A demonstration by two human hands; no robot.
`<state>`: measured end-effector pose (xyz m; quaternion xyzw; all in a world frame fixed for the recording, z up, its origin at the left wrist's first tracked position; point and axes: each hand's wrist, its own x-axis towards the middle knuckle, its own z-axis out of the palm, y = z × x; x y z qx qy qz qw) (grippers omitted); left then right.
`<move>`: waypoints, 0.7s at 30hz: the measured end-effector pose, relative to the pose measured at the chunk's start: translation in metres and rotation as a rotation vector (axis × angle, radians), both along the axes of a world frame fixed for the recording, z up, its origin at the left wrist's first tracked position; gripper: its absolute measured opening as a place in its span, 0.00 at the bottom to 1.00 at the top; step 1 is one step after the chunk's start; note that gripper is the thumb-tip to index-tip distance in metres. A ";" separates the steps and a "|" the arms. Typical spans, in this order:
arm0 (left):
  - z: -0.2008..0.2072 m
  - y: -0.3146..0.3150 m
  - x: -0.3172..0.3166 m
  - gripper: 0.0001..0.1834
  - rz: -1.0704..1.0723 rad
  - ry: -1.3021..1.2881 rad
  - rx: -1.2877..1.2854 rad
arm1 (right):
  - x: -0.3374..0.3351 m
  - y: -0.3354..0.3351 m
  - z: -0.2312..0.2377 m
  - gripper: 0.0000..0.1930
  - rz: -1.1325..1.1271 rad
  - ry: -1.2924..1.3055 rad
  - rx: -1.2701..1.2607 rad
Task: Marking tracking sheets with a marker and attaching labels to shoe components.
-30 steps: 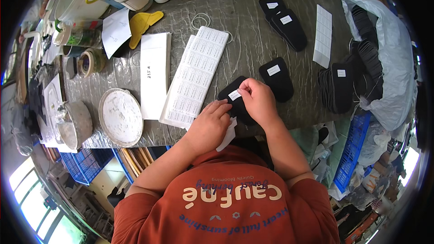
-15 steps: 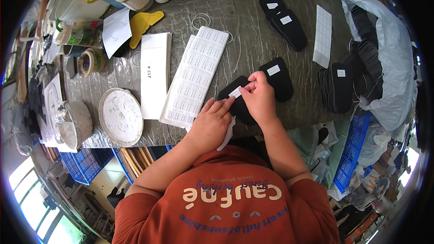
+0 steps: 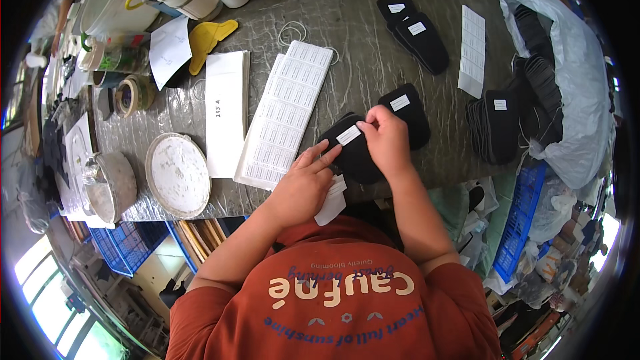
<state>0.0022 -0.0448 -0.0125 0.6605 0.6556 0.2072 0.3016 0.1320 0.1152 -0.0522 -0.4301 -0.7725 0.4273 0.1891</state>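
Observation:
A black insole-shaped pad (image 3: pixel 360 160) lies on the table before me, with others partly under it. On its upper part sits a small white label (image 3: pixel 348 135). My right hand (image 3: pixel 388 139) is closed, its thumb tip at the label's upper right corner. My left hand (image 3: pixel 308 187) reaches in from the left, index and middle fingers stretched onto the pad below the label. Its lower fingers hold a curled white label strip (image 3: pixel 333 205). Just behind my right hand lies another labelled black pad (image 3: pixel 411 119). Whether my right fingertips still grip the label is hard to see.
Printed label sheets (image 3: pixel 283 120) and a white paper stack (image 3: pixel 227 120) lie left. Farther left are a round white-smeared lid (image 3: pixel 177 175) and a tub (image 3: pixel 110 187). Labelled pads (image 3: pixel 423 43) lie behind; a pad stack (image 3: pixel 497 127) and a plastic bag (image 3: pixel 577 100) stand right.
The white label now lies flat and fully visible on the pad. My left hand has drawn back slightly toward me, and more of the strip under it shows. My right hand shifted slightly.

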 end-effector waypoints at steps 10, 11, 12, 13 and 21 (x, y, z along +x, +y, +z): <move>-0.005 0.004 -0.001 0.05 0.279 -0.369 0.012 | 0.035 0.045 0.028 0.08 -0.053 -0.048 0.488; -0.004 0.005 -0.002 0.05 0.349 -0.439 -0.001 | 0.033 0.030 0.033 0.07 0.068 0.005 0.349; -0.004 0.005 -0.001 0.06 0.376 -0.423 0.065 | 0.029 0.011 0.037 0.07 0.138 0.033 0.029; -0.004 0.006 0.000 0.06 0.372 -0.426 0.065 | 0.026 -0.008 0.041 0.07 0.199 0.057 -0.289; 0.002 0.003 -0.006 0.06 0.312 -0.120 0.036 | 0.013 -0.028 0.044 0.05 0.196 0.185 -0.110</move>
